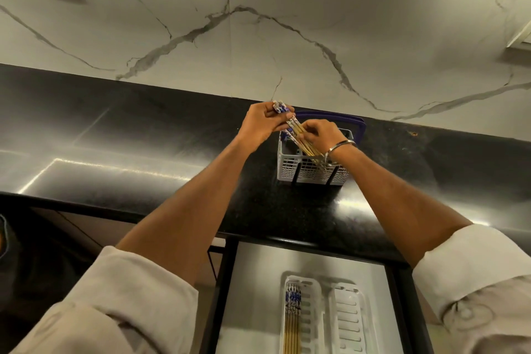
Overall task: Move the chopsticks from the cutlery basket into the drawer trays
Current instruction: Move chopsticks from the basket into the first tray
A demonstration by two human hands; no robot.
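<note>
Chopsticks (298, 135) in both hands, above basket (304, 171).

A tilted bundle of bamboo chopsticks (298, 138) with blue-patterned tops rises from the grey cutlery basket (310, 172). Several more chopsticks (292, 322) lie lengthwise in the left drawer tray (314, 316); the right drawer tray (349, 322) lies alongside.

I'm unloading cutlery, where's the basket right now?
In the head view, the cutlery basket stands on the black counter, right of centre near the wall, under both hands.
</note>
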